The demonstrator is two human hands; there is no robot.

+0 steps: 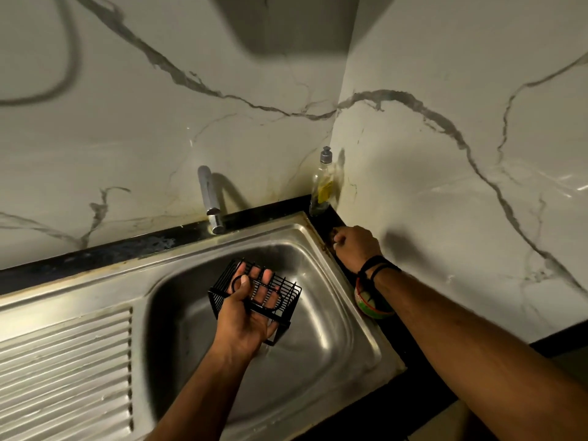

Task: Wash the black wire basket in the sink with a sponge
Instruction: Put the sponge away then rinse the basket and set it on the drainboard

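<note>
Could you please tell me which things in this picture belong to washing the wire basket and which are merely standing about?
Belonging to the job:
- black wire basket, held by the left hand over the sink
- tap
- right hand, reaching to the ledge; what it touches is unclear

Standing about:
- clear bottle in the corner
- round green and red container under the right wrist

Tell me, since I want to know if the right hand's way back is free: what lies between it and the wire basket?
Only bare steel: the sink rim and basin wall separate the right hand, on the black ledge, from the wire basket held by the left hand. The head view shows it.
</note>
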